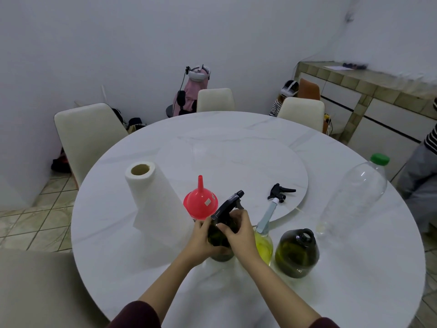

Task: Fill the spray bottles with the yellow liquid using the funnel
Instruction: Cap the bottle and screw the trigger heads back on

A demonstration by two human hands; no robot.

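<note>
Dark green spray bottle (221, 242) at the near edge of the round table (354, 292), left hand (201, 240) wrapped round its body, right hand (238, 233) pinching the collar under the black trigger head (228, 204). That one looks filled and is being capped, I'd say. Right beside it, a clear bottle (263, 247) holds yellow liquid with its sprayer tube in; the brown bottle (296, 253) stands open, its spray head (280, 192) lying apart. Red funnel (201, 204) upended behind, big plastic bottle (352, 200) nearly empty.

Dark spray bottle (218, 240) upright beside inverted red funnel (201, 204) (spout up).
</note>
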